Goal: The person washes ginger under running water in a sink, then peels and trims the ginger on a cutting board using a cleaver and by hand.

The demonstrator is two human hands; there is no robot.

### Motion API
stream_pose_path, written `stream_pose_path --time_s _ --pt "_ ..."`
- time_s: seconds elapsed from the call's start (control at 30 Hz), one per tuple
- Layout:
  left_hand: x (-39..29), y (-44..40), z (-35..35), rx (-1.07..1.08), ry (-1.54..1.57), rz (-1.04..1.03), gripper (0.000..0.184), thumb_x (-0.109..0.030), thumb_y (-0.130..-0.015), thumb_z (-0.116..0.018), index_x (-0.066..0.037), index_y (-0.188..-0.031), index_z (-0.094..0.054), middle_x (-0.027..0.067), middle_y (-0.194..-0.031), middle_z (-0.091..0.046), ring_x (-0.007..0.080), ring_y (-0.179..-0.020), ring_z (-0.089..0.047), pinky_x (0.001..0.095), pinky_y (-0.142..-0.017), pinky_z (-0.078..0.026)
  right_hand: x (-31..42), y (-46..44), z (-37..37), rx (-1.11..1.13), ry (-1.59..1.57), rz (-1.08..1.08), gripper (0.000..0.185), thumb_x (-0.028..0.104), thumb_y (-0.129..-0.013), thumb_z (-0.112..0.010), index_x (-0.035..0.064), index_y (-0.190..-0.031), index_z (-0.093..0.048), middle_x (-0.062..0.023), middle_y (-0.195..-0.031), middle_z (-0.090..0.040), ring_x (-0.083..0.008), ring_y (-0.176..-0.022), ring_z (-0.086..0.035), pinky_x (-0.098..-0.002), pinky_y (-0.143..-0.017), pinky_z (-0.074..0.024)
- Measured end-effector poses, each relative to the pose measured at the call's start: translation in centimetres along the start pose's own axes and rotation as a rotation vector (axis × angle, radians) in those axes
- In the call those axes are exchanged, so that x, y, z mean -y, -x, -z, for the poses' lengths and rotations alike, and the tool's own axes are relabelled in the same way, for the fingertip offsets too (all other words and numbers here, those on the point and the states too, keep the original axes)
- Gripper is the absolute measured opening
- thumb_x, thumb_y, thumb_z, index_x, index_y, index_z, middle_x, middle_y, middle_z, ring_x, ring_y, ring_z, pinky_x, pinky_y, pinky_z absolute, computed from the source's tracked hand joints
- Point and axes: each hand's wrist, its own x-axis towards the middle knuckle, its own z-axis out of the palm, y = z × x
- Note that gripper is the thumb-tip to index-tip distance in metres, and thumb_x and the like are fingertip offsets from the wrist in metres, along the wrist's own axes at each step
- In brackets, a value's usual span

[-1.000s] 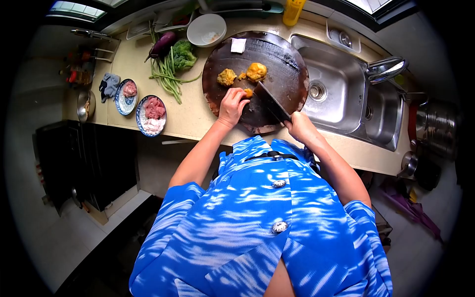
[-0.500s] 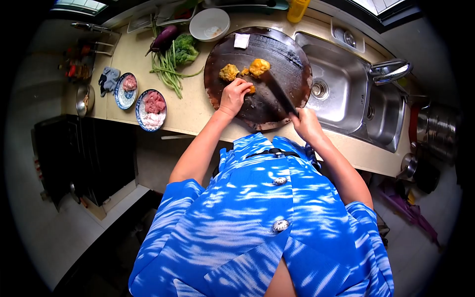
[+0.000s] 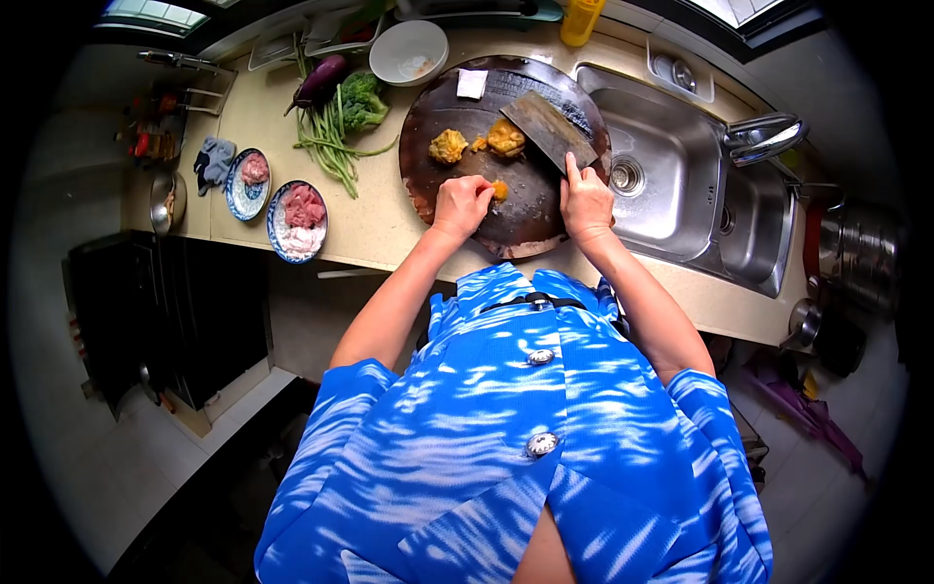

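On the round dark chopping board (image 3: 433,105) lie a brownish-yellow lump (image 3: 448,147) and a larger yellow-orange lump (image 3: 505,138) with small bits between them. What kind of food they are, I cannot tell. My left hand (image 3: 461,207) is closed in a pinch at a small orange piece (image 3: 500,190) near the front of the board. My right hand (image 3: 588,204) grips a cleaver (image 3: 548,128), its index finger stretched along the metal. The broad blade is turned flat side up over the board's right part, its far end beside the larger lump.
A folded white paper (image 3: 472,85) lies on the board's far side. The steel sink (image 3: 671,146) adjoins on the right. Left are green beans (image 3: 331,146), broccoli (image 3: 364,100), an eggplant (image 3: 321,80), a white bowl (image 3: 409,54) and two plates of raw meat (image 3: 303,206).
The cleaver has turned from edge-on to flat side up and swung right, away from the larger lump. My left hand has shifted slightly toward me.
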Motion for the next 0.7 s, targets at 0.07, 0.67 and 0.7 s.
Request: stream_pose_path --time_s 0.07,0.67,0.7 --pt "0.0 0.0 -0.1 -0.011 -0.053 0.003 0.01 -0.011 -0.072 -0.066 -0.002 -0.072 -0.063 0.0151 -0.066 -0.062 0.0277 -0.058 -0.061 0.0327 -0.054 -0.048 0.2 0.2 -0.3 -0.009 0.002 0.009 0.041 0.014 -0.076 -0.06 0.0082 -0.117 -0.056 -0.0115 -0.074 -0.053 -0.0271 -0.066 -0.057 -0.0385 -0.058 -0.0476" --pt "-1.0 0.1 0.6 -0.011 0.579 0.729 0.012 -0.007 -0.075 -0.06 -0.004 -0.063 -0.06 0.0026 -0.057 -0.059 0.0054 -0.044 -0.051 0.0178 -0.036 -0.034 1.7 0.0 -0.9 0.133 0.102 -0.028 0.036 0.009 -0.076 -0.053 0.0073 -0.112 -0.059 -0.0123 -0.083 -0.056 -0.0278 -0.08 -0.057 -0.0394 -0.065 -0.0478" --pt "-1.2 0.2 0.6 -0.011 0.579 0.73 0.012 -0.007 -0.075 -0.06 -0.004 -0.063 -0.06 0.0026 -0.057 -0.059 0.0054 -0.044 -0.051 0.0178 -0.036 -0.034 2.0 -0.2 -0.3 0.134 0.103 -0.027 0.036 0.009 -0.076 -0.053 0.0073 -0.112 -0.059 -0.0123 -0.083 -0.056 -0.0278 -0.08 -0.057 -0.0394 -0.065 -0.0478"
